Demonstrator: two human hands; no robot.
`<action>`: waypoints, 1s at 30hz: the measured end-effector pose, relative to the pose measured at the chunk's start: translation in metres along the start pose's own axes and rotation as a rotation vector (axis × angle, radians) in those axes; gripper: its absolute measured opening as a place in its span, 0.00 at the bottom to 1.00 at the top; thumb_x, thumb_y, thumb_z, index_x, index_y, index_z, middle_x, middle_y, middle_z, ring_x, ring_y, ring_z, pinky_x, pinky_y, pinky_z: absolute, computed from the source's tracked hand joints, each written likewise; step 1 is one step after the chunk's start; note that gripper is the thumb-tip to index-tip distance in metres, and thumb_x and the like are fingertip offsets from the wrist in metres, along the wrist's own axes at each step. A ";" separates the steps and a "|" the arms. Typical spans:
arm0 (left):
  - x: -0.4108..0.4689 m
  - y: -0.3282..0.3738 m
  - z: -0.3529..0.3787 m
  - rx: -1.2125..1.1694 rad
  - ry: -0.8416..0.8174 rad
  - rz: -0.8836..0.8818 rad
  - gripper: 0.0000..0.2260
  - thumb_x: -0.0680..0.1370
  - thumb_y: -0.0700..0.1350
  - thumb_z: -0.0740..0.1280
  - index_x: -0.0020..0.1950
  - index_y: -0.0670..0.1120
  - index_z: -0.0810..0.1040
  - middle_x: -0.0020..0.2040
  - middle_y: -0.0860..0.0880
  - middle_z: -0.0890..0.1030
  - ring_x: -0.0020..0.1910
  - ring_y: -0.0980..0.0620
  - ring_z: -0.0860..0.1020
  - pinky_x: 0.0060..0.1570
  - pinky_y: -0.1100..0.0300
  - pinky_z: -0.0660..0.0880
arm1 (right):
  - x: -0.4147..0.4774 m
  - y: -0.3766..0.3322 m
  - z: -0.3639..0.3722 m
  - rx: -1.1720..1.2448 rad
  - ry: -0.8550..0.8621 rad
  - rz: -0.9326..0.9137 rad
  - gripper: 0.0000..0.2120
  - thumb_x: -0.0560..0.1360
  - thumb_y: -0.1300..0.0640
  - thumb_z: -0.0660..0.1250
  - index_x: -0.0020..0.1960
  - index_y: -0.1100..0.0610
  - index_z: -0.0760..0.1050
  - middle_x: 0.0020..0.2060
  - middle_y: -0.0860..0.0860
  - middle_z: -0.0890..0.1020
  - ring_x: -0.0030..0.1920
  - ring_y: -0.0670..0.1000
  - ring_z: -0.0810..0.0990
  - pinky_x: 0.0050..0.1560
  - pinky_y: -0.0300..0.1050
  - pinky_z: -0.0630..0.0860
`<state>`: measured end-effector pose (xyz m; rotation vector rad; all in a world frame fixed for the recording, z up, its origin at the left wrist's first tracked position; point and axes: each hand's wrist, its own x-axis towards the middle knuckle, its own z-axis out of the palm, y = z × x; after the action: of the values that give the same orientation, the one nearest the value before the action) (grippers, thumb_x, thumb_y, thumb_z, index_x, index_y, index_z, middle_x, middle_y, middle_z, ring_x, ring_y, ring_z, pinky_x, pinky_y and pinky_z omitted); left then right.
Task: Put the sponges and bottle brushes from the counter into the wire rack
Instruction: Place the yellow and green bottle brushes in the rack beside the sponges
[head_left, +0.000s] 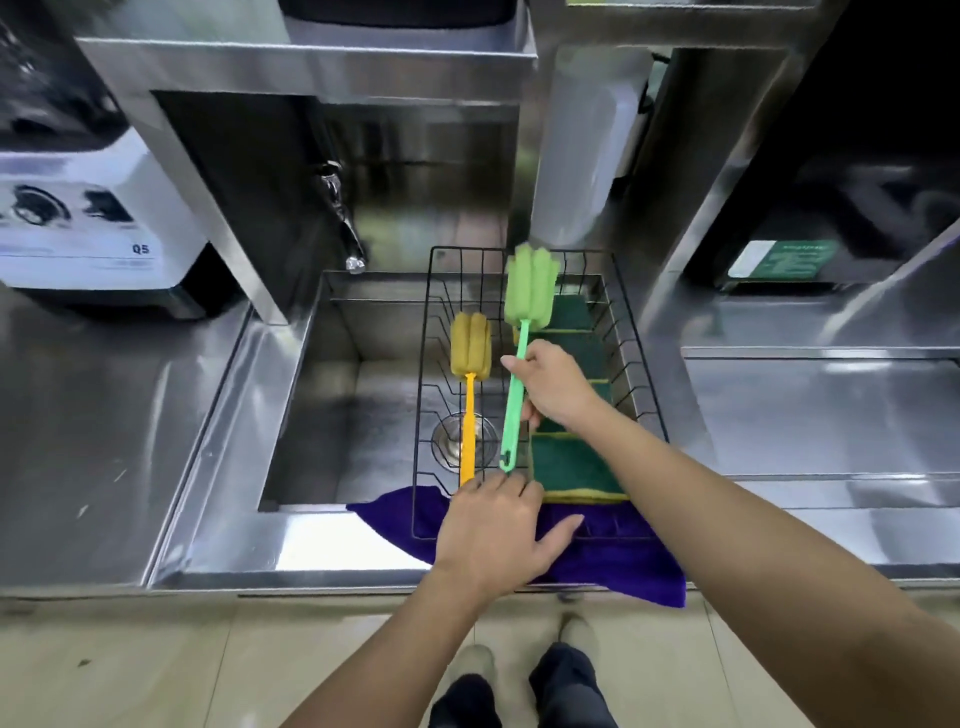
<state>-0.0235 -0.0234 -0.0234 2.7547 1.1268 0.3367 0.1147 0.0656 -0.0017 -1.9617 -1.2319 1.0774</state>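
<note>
wire rack (644, 384): green sponges (571, 462), yellow brush (469, 364) inside | right hand (553, 382) closed on green brush (524, 322) over it | left hand (493, 530) spread at rack's near edge | steel sink (311, 405), purple cloth (613, 566)

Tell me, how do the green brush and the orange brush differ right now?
The green brush is held by its handle in the right hand, with its pale green foam head raised above the wire rack. The orange brush lies flat in the rack; the left hand is at its handle end. Its head is a mustard yellow. Both have a foam head on a long plastic handle.
</note>
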 end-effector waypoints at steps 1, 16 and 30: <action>0.001 0.000 0.001 -0.001 0.000 0.002 0.24 0.75 0.61 0.54 0.36 0.44 0.77 0.33 0.47 0.80 0.33 0.47 0.77 0.33 0.57 0.72 | 0.001 -0.001 0.006 -0.033 -0.040 0.012 0.10 0.79 0.53 0.58 0.44 0.59 0.66 0.26 0.58 0.76 0.15 0.47 0.72 0.15 0.38 0.69; 0.002 -0.002 0.003 -0.028 -0.023 0.017 0.25 0.75 0.62 0.53 0.37 0.43 0.77 0.33 0.46 0.80 0.34 0.46 0.77 0.32 0.56 0.71 | 0.013 0.005 0.036 -0.719 -0.337 0.163 0.12 0.75 0.71 0.60 0.34 0.63 0.69 0.28 0.57 0.75 0.24 0.51 0.71 0.27 0.43 0.70; 0.001 -0.002 -0.001 -0.103 -0.004 0.000 0.22 0.76 0.61 0.55 0.37 0.45 0.77 0.33 0.48 0.80 0.32 0.48 0.76 0.31 0.57 0.70 | 0.001 -0.006 0.002 -0.317 -0.171 0.217 0.19 0.78 0.47 0.58 0.36 0.59 0.66 0.25 0.56 0.76 0.19 0.51 0.72 0.19 0.37 0.68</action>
<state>-0.0244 -0.0207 -0.0228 2.6647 1.0765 0.3779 0.1103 0.0693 0.0015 -2.3261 -1.3726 1.2398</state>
